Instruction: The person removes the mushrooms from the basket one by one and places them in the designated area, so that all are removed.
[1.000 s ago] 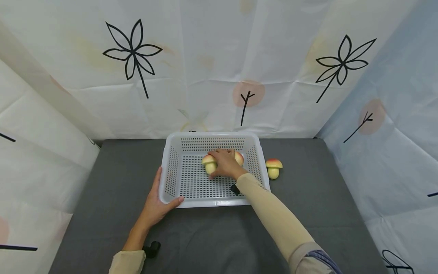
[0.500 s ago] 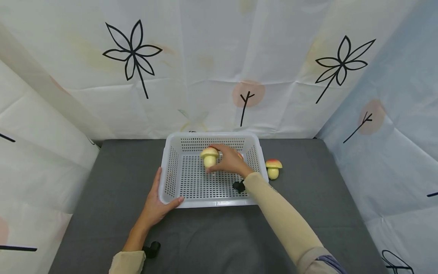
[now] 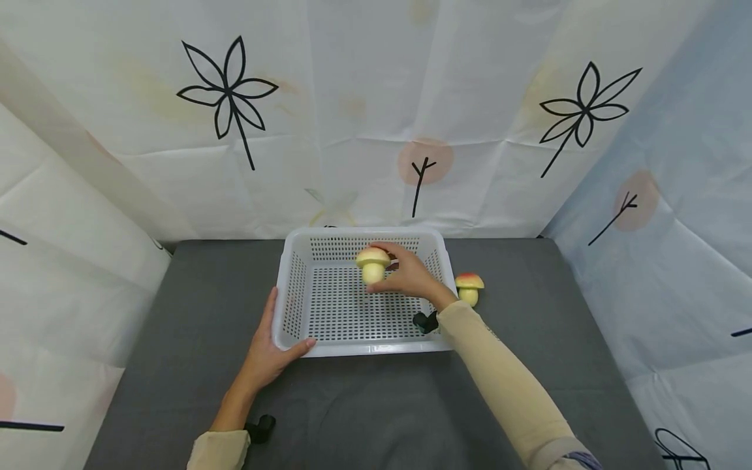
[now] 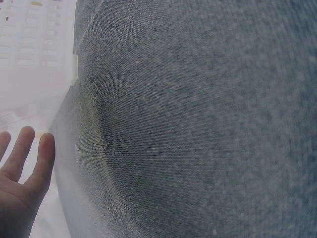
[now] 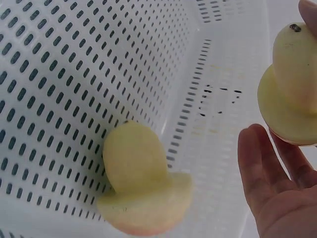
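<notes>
My right hand pinches a yellow toy mushroom between thumb and fingers, holding it cap-up over the white perforated basket. In the right wrist view the held mushroom shows its stem end at upper right. Inside the basket lies another toy mushroom, which my right hand hides in the head view. My left hand rests on the basket's near left corner, thumb over the front rim. Its fingers look straight and spread along the outer side in the left wrist view.
A third toy mushroom, with a red-topped cap, sits on the grey table cloth just outside the basket's right wall. White printed curtains close off the back and both sides.
My right hand has lifted the mushroom from the basket floor and carried it slightly right. My left hand and the basket have stayed in place.
</notes>
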Action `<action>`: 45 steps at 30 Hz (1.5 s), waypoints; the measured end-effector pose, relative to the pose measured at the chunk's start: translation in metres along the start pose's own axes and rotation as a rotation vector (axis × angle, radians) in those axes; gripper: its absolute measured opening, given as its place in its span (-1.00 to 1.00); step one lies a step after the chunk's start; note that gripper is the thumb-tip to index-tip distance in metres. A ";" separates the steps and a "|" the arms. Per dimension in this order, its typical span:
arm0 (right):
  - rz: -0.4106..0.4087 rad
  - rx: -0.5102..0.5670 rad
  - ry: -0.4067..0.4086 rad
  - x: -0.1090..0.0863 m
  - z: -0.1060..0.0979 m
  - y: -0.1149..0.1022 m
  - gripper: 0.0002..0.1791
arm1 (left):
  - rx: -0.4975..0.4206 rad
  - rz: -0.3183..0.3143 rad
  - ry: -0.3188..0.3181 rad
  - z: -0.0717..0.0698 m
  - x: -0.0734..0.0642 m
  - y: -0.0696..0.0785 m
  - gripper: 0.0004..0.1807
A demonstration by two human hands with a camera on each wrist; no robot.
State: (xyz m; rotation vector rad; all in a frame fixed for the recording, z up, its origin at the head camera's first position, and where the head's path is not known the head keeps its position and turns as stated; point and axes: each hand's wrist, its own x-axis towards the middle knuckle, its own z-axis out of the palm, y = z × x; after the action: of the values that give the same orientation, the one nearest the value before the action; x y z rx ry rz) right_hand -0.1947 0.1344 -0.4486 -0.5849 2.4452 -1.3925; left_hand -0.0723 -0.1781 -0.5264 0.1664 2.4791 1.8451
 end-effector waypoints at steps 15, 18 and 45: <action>-0.044 0.030 0.033 -0.033 -0.031 0.001 0.02 | 0.006 0.021 0.006 -0.001 0.002 -0.001 0.39; -0.070 0.029 0.043 -0.039 -0.038 0.003 0.02 | 0.003 0.023 0.005 -0.001 0.001 0.000 0.38; 0.030 -0.076 0.134 -0.105 -0.106 0.019 -0.03 | 0.005 0.005 -0.005 0.000 -0.007 0.037 0.36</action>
State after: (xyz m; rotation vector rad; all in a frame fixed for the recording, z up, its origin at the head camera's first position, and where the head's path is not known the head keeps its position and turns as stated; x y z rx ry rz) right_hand -0.1504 0.2721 -0.4082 -0.4833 2.6105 -1.3737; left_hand -0.0632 -0.1688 -0.4913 0.1777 2.4825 1.8389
